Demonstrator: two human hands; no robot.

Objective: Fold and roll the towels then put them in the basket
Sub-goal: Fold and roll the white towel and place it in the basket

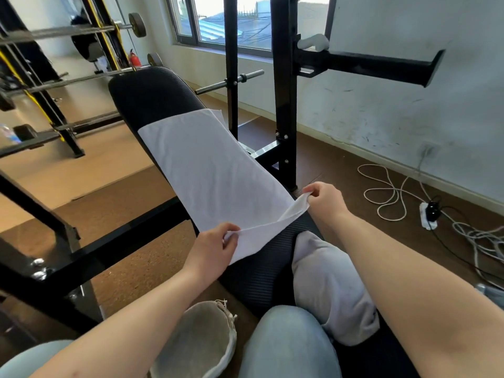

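A white towel (207, 165), folded lengthwise, lies along the black padded bench (152, 96). My left hand (215, 249) pinches its near left corner and my right hand (324, 200) pinches its near right corner, lifting the near edge off the pad. A crumpled pale grey towel (327, 285) lies on the bench close to my right knee. A grey woven basket (196, 342) sits on the floor between my knees, its inside looking bare.
Black rack posts (285, 91) stand right of the bench, with a side arm sticking out. Barbells and frames fill the left. White cable and a power strip (428, 214) lie on the floor at right. My knees in jeans are at the bottom.
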